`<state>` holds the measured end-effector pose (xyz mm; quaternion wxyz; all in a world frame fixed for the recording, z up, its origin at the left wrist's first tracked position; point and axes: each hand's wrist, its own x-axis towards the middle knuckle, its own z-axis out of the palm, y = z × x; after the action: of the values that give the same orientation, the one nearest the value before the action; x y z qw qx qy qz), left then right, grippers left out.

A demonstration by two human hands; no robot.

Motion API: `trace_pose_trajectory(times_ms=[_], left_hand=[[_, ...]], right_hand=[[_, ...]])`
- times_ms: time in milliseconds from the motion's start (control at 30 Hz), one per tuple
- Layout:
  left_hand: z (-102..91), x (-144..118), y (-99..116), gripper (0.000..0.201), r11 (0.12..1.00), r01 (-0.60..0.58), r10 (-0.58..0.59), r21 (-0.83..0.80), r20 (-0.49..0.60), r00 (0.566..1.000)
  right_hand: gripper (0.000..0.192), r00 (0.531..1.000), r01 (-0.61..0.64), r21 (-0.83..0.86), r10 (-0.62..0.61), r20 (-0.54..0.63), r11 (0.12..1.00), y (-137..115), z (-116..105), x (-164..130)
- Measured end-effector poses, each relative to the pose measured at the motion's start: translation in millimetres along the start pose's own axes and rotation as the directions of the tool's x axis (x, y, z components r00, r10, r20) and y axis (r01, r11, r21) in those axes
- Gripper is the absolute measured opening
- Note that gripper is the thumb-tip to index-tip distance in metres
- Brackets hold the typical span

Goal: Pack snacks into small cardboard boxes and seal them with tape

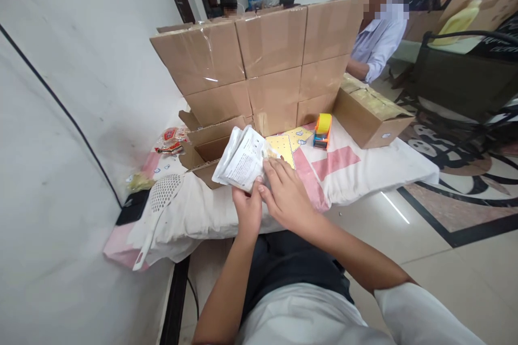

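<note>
My left hand (247,209) and my right hand (285,192) both grip a small stack of white printed sachets (242,158), held just above the near edge of the cloth-covered table (356,172). The sachets hang next to a small open cardboard box (206,149) that lies a little to the left of them. My left thumb presses on the stack's lower corner, and my right fingers lie across its right side.
A wall of taped cardboard boxes (259,59) stands behind the open box. An orange tape dispenser (322,131) and an open carton of packets (370,110) lie to the right. A white slotted ladle (159,205) rests at the left. A seated person (380,32) works behind.
</note>
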<state>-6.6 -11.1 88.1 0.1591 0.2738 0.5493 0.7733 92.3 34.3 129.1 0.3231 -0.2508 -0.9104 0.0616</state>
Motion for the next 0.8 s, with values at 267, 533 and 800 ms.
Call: trace_pose_trajectory(times_ms=[267,533,800], left_hand=[[5.1,-5,-4,0.047,0.982,0.101,-0.098,-0.156,0.030,0.995],[-1.5,-5,-5,0.048,0.969,0.137,-0.133,-0.205,0.034,0.991],[-43.5,9,-36,0.066,0.999,-0.023,0.024,-0.027,0.039,0.999]], right_hand=[[0.063,0.993,-0.023,0.111,0.035,-0.111,0.994,-6,16,-22],[0.068,0.964,0.174,0.233,-0.117,-0.239,0.957,-15,17,-29],[0.064,0.983,-0.065,0.582,0.153,-0.103,0.811,44,-12,-4]])
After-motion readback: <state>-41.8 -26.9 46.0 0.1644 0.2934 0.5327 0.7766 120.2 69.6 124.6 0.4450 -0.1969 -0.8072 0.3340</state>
